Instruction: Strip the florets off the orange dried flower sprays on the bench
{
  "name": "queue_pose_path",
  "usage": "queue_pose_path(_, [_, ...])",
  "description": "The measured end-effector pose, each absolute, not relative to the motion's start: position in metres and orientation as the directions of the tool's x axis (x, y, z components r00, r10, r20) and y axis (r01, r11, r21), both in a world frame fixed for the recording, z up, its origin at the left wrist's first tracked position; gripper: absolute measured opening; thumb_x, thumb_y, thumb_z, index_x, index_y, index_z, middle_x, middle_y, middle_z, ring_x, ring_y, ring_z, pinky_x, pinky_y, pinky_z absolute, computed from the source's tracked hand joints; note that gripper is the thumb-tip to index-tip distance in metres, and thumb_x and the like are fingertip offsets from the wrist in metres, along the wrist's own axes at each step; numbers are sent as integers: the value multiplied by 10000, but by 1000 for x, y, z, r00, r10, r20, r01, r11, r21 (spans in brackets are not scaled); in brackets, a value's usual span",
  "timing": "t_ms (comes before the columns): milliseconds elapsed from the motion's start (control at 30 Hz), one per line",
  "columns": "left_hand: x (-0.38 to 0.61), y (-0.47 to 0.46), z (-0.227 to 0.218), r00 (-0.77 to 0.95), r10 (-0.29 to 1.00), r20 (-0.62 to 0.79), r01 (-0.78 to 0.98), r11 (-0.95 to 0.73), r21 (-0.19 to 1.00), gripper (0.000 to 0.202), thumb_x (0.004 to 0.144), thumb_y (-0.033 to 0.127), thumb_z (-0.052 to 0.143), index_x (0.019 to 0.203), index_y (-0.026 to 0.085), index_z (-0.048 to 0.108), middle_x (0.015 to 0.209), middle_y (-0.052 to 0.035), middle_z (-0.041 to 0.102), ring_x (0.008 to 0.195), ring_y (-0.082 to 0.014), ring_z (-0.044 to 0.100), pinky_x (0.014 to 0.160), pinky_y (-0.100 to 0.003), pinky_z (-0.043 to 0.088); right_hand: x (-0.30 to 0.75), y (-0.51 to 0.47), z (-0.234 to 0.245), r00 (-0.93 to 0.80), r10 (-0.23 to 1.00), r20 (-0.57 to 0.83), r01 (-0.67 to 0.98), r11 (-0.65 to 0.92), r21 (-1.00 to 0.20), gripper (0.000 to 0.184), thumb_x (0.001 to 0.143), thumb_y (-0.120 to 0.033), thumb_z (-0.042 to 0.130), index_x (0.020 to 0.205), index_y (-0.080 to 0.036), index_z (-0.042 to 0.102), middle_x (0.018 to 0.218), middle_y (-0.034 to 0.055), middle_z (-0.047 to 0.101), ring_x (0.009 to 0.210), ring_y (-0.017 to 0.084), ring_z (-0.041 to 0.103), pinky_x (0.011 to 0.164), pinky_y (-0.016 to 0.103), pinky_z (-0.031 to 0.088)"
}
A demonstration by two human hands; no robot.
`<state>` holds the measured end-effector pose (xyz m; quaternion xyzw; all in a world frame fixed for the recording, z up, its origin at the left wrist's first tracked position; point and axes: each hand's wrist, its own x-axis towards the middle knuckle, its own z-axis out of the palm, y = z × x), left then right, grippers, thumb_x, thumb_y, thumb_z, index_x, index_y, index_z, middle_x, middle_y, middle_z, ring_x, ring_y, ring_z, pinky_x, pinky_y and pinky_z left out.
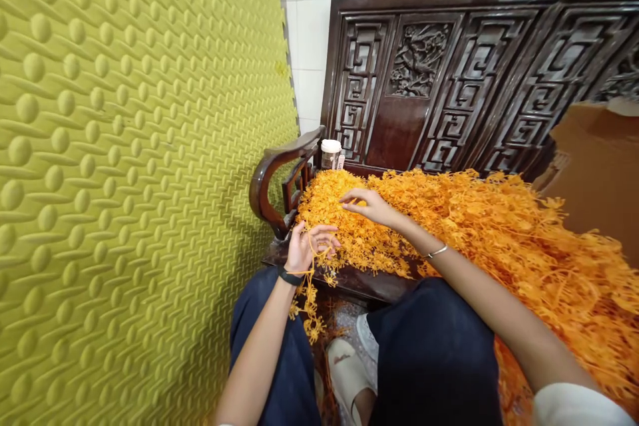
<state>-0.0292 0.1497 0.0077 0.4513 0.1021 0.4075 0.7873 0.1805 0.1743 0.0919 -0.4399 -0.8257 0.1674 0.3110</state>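
Observation:
My left hand [307, 249] is turned palm up with its fingers loosely bent, holding a strand of small orange artificial flowers [312, 306]. The thin stem loops around the fingers and past the wrist, and its flower heads hang below the hand. My right hand [369, 206] hovers palm down over the flower pile, fingers and thumb slightly apart; I see nothing between them. Beneath both hands, a large heap of orange artificial flowers [464, 213] covers the seat of the dark carved wooden bench [399, 130].
A white-lidded clear cup [331, 154] stands in the bench corner by the curved armrest [272, 180]. On the left rises a textured yellow-green foam mat [150, 146]. Brown cardboard [599, 166] leans at the right. Below are my knees and a light slipper [347, 373].

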Motion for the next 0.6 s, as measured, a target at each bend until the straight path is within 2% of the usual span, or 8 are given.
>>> queue_pose_path(100, [-25, 147, 8, 654, 737, 172, -532, 286, 797, 557, 767, 576, 435, 936, 95, 659, 787, -142, 675, 669, -220, 615, 551, -300, 460, 167, 152, 105, -539, 809, 234, 539, 545, -642, 315, 815, -397, 564, 999, -154, 641, 995, 75, 651, 900, 168, 594, 831, 330, 456])
queue_pose_path(200, [-20, 143, 7, 594, 799, 88, -542, 318, 778, 449, 795, 502, 458, 908, 115, 655, 796, -116, 673, 732, -215, 627, 578, -291, 489, 158, 144, 106, -740, 664, 107, 457, 614, -644, 378, 763, -402, 633, 1068, -178, 628, 1042, 62, 627, 944, 160, 574, 867, 315, 435])
queue_pose_path(300, [-19, 141, 6, 511, 860, 18, -562, 318, 764, 400, 820, 464, 448, 853, 123, 656, 795, -99, 671, 761, -201, 628, 597, -287, 513, 156, 147, 96, -808, 579, 111, 420, 698, -580, 269, 746, -383, 659, 907, -170, 688, 1054, 66, 594, 974, 165, 551, 900, 326, 405])
queue_pose_path(367, [-20, 140, 7, 495, 868, 24, -567, 302, 767, 422, 823, 482, 439, 809, 122, 658, 796, -100, 670, 769, -200, 630, 599, -290, 521, 158, 149, 90, -794, 588, 154, 393, 691, -607, 230, 769, -380, 635, 814, -163, 696, 1044, 66, 591, 957, 158, 554, 895, 327, 406])
queue_pose_path(467, [-20, 137, 9, 501, 862, 71, -573, 269, 774, 454, 811, 513, 455, 811, 111, 666, 809, -109, 671, 769, -204, 633, 607, -297, 526, 162, 147, 91, -745, 633, 210, 336, 628, -702, 241, 802, -377, 597, 795, -153, 684, 967, 61, 618, 901, 143, 570, 864, 313, 422])
queue_pose_path(600, [-18, 130, 11, 513, 850, 117, -601, 258, 757, 350, 778, 410, 555, 898, 103, 674, 885, -109, 675, 791, -191, 631, 652, -282, 524, 166, 141, 100, -730, 672, 126, 421, 587, -692, 280, 769, -417, 622, 796, -140, 653, 864, 47, 621, 824, 138, 558, 807, 303, 419])
